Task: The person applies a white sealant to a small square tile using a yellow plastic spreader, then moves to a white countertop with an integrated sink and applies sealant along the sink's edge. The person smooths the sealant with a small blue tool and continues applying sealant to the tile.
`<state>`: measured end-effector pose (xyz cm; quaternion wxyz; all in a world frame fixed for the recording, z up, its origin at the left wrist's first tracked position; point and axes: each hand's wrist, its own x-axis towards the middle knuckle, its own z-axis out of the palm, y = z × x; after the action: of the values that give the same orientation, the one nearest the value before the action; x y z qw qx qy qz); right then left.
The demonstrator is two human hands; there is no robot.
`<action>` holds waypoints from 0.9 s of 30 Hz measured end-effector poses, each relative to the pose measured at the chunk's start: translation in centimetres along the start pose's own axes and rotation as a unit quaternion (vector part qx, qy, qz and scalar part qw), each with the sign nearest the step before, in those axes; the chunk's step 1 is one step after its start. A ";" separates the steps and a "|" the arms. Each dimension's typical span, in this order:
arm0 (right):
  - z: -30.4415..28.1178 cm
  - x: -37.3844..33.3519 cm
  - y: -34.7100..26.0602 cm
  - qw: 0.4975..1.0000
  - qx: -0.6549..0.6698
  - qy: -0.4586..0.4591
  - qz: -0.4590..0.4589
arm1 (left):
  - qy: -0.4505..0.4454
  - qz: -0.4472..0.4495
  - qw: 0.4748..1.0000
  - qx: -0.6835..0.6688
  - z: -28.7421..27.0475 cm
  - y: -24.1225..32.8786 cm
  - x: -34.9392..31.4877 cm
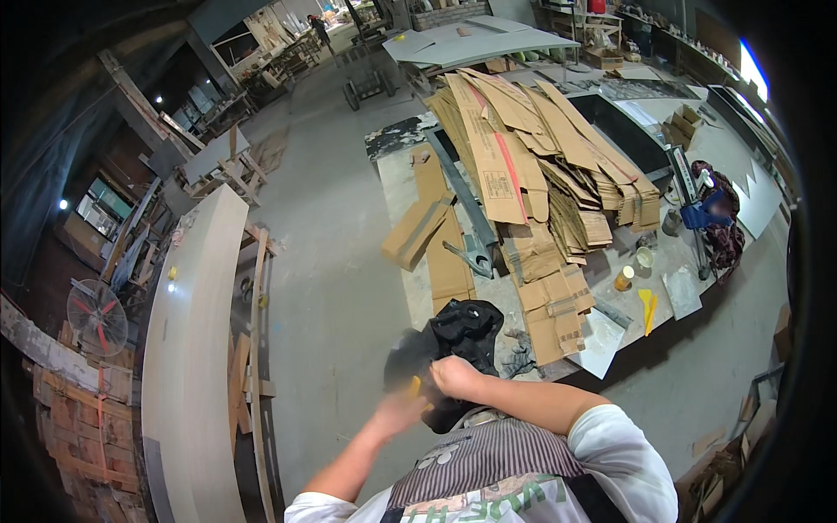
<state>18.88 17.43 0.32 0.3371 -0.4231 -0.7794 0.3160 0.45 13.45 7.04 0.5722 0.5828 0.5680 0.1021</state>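
Near the table's front edge lies a crumpled black cloth or garment [471, 327], close in front of my body. My right hand [455, 377] is closed in a fist at its lower side and seems to grip the dark material. My left hand [403, 408], smeared by motion, is curled around a small yellow thing [416, 385] whose kind I cannot make out. A blurred dark shape [406, 359] sits just beyond the left hand, beside the cloth.
Flattened cardboard boxes [510, 166] pile up on the table. A clamp [471, 259], a yellow scraper [648, 305], a small jar [624, 278] and a blue tool [708, 212] lie around them. On the left stand a long pale board [196, 322] and a fan [97, 318].
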 end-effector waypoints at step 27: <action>2.4 0.9 6.8 0.708 0.657 0.153 0.209 | 0.012 0.167 0.969 0.184 1.0 2.2 1.8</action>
<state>19.58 20.75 -6.10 0.5696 -0.2892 -0.2036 0.7419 3.05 14.93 7.46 0.4231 0.7631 0.4787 0.0974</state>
